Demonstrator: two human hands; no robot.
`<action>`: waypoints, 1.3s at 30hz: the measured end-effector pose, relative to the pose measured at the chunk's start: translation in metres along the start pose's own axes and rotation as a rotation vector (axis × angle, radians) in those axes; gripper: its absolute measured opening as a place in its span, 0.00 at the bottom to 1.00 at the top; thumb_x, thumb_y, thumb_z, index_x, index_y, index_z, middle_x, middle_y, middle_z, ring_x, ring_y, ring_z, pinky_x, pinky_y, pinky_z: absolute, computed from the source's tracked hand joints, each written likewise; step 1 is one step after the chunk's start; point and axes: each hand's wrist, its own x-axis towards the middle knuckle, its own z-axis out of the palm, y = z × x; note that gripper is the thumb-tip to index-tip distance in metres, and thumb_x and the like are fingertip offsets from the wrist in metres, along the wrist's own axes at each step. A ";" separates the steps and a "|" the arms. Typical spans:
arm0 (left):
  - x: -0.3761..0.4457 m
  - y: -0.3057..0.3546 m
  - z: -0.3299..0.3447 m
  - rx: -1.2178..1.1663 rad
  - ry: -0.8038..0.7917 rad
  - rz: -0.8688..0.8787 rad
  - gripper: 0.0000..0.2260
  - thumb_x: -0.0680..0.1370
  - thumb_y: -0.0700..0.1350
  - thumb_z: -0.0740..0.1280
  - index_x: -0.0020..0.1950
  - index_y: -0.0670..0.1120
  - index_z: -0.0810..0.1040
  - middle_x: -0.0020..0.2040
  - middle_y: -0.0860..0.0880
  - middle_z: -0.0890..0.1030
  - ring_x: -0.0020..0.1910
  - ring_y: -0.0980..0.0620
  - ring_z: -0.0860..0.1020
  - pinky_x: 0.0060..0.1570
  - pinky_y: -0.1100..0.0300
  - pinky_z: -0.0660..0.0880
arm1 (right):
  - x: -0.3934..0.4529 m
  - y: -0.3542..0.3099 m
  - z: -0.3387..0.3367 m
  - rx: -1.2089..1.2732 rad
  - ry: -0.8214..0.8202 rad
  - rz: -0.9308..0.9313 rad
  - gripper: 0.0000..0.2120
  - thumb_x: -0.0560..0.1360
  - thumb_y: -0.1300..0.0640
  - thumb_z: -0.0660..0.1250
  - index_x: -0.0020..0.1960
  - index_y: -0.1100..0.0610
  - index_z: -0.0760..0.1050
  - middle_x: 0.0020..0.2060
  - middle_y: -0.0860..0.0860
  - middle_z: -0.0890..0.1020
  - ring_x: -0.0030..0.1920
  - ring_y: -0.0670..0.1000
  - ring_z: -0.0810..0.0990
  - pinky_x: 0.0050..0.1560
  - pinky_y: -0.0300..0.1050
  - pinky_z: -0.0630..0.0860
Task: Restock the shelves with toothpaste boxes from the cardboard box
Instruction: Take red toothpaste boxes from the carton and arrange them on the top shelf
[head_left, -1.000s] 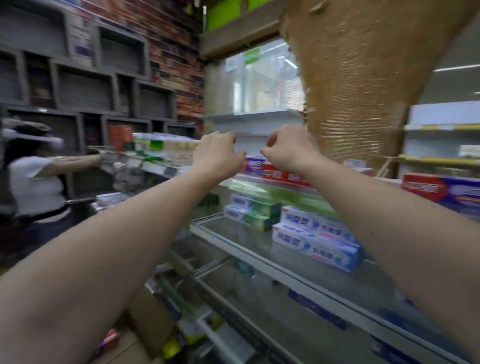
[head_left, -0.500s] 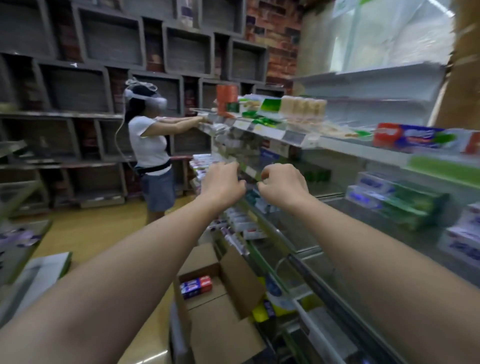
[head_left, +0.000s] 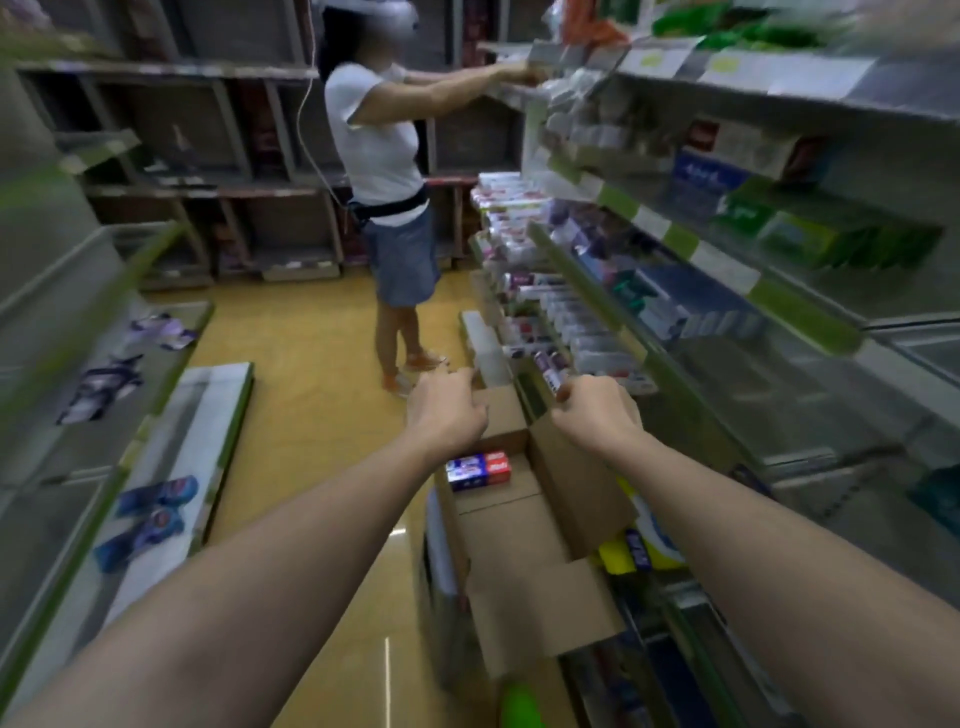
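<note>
An open cardboard box (head_left: 524, 540) stands on the floor against the right-hand shelves (head_left: 727, 270). A red and blue toothpaste box (head_left: 479, 470) lies inside it at the far end. My left hand (head_left: 445, 408) hovers above the box's far edge, fingers curled with nothing in them. Beside it, my right hand (head_left: 595, 410) floats over the box's right flap, also curled and holding nothing. Both arms stretch forward and down. The right-hand shelves carry rows of toothpaste boxes; the picture is blurred.
A person (head_left: 387, 171) in a white top and denim skirt stands further down the aisle, reaching to the right-hand shelf. Shelves (head_left: 104, 395) with a few blue packets line the left. Yellow floor (head_left: 311, 364) runs between. Yellow and blue packages (head_left: 644, 545) sit right of the box.
My view has swung from the upper shelves down to the floor and the cardboard box. Both hands dropped from shelf height to just above the box, staying curled and empty.
</note>
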 end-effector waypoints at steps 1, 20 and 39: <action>0.010 -0.008 0.013 0.000 -0.019 -0.018 0.20 0.79 0.53 0.66 0.68 0.48 0.76 0.65 0.43 0.77 0.67 0.40 0.72 0.60 0.48 0.75 | 0.012 0.003 0.016 0.004 -0.023 0.007 0.11 0.73 0.53 0.65 0.52 0.52 0.81 0.47 0.54 0.83 0.50 0.58 0.81 0.45 0.47 0.79; 0.182 -0.066 0.271 -0.048 -0.428 -0.317 0.20 0.79 0.48 0.66 0.71 0.45 0.74 0.67 0.43 0.74 0.66 0.43 0.72 0.63 0.50 0.75 | 0.214 0.061 0.294 -0.047 -0.666 0.024 0.17 0.74 0.56 0.63 0.62 0.53 0.78 0.55 0.54 0.81 0.56 0.56 0.80 0.50 0.46 0.80; 0.274 -0.145 0.416 0.018 -0.554 -0.389 0.24 0.80 0.42 0.65 0.76 0.45 0.68 0.72 0.45 0.73 0.70 0.44 0.71 0.67 0.52 0.70 | 0.283 0.068 0.469 -0.195 -0.566 -0.362 0.29 0.75 0.62 0.64 0.74 0.57 0.63 0.73 0.58 0.65 0.72 0.60 0.63 0.70 0.56 0.63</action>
